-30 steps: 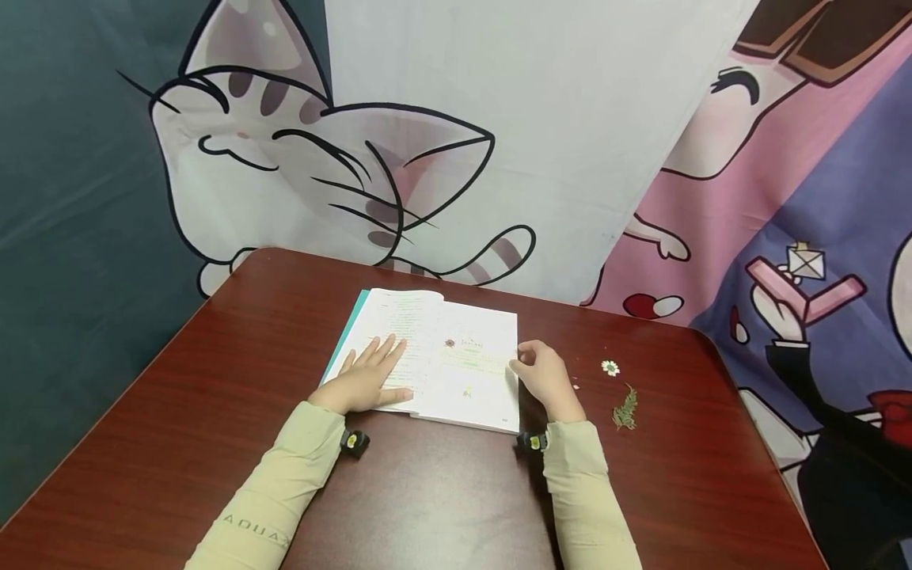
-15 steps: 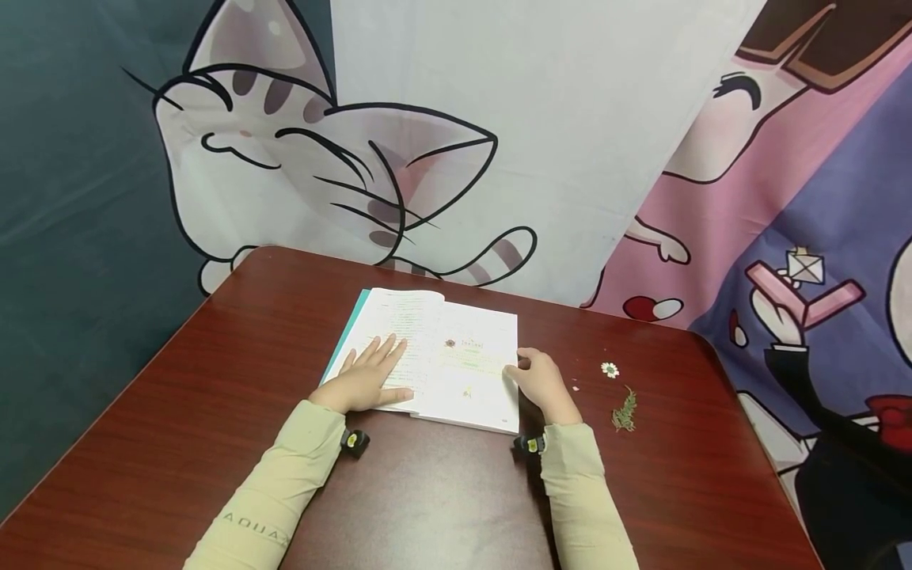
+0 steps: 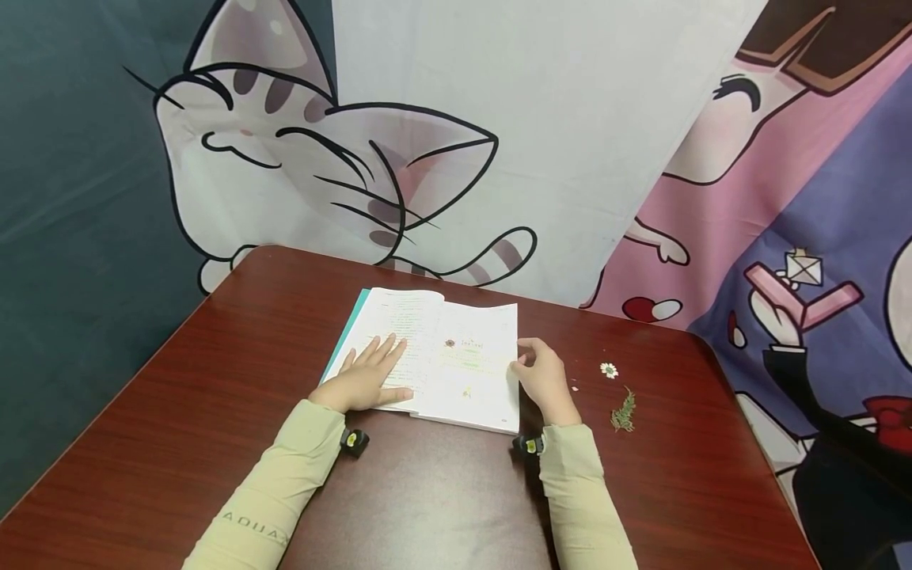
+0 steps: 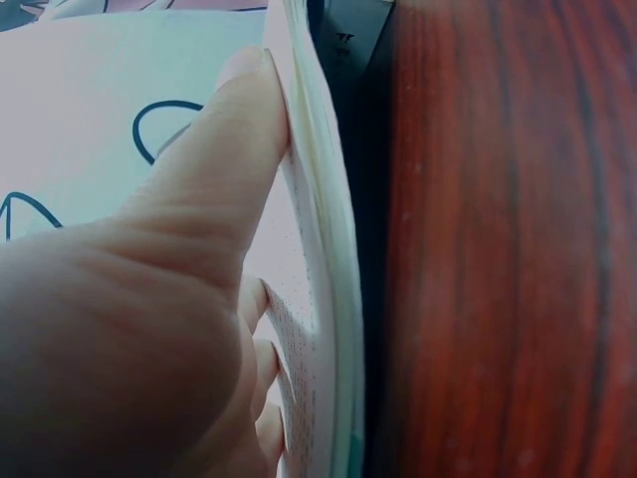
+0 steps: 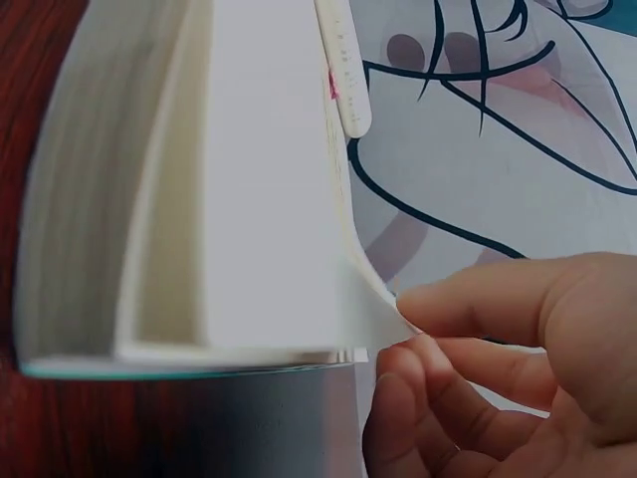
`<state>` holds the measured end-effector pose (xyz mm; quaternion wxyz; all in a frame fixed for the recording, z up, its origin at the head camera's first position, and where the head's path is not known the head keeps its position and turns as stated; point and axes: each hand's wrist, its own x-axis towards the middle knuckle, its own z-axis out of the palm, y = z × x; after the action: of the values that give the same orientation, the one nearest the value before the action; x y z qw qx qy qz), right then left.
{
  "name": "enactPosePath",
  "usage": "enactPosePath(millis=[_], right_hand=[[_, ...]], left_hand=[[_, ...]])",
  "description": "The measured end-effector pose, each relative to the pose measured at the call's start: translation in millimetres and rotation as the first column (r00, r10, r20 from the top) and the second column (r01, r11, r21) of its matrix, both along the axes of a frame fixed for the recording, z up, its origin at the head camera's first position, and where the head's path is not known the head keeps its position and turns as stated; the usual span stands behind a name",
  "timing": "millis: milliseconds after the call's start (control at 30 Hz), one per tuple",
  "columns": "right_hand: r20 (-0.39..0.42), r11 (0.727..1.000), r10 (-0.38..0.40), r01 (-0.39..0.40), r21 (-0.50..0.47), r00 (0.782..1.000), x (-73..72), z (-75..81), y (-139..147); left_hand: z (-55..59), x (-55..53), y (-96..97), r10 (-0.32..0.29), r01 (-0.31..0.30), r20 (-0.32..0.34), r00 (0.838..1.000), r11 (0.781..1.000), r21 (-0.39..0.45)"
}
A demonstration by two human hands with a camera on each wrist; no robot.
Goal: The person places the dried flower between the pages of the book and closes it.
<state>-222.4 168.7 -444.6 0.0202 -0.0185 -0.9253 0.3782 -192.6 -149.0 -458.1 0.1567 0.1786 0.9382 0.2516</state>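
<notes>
An open book (image 3: 476, 396) with a teal cover lies on the table, its right page bearing small coloured pictures and light green text. Spread flat over the left page is my left hand (image 3: 363, 378), fingers straight and thumb pointing toward the fold. In the left wrist view, the thumb of that left hand (image 4: 149, 289) lies along the page near the lower edge. At the right page's outer edge, my right hand (image 3: 541, 378) pinches a page. The right wrist view shows the right hand's (image 5: 508, 349) thumb and index finger on the bent corner of this page (image 5: 378, 314).
Right of the book, a white daisy-like flower (image 3: 609, 370) and a dried green sprig (image 3: 624, 412) lie on the reddish-brown table (image 3: 442, 491). A small pale petal-like bit (image 3: 575, 389) is beside the right hand. A cat-printed cloth (image 3: 570, 119) hangs behind the table.
My right thumb slid left onto the page, then back to its outer edge. The right page's top edge now curves upward at the outer corner. My left hand stays put.
</notes>
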Motion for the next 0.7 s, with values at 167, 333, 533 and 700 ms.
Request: enactPosePath(millis=[167,333,533,700], right_hand=[[-0.027,0.998,-0.035,0.033,-0.051,0.999,0.2,2.6,-1],[-0.022,0.992,-0.063,0.06,-0.107,0.998,-0.2,6.3,-2],[-0.024,0.977,-0.058,0.052,-0.204,0.998,0.7,11.1,-3],[0.009,0.906,-0.024,0.025,-0.423,1.0,3.9,16.9,-7]], left_hand=[[-0.6,0.2,0.2,-0.003,0.003,0.009,1.0,1.0,0.004],[-5.6,-2.2,-1.7,0.001,-0.001,0.0,1.0,1.0,0.016],[-9.2,-2.6,-3.6,0.002,-0.002,-0.005,1.0,1.0,0.024],[-10.8,-3.0,-3.1,0.005,-0.005,-0.003,1.0,1.0,0.023]])
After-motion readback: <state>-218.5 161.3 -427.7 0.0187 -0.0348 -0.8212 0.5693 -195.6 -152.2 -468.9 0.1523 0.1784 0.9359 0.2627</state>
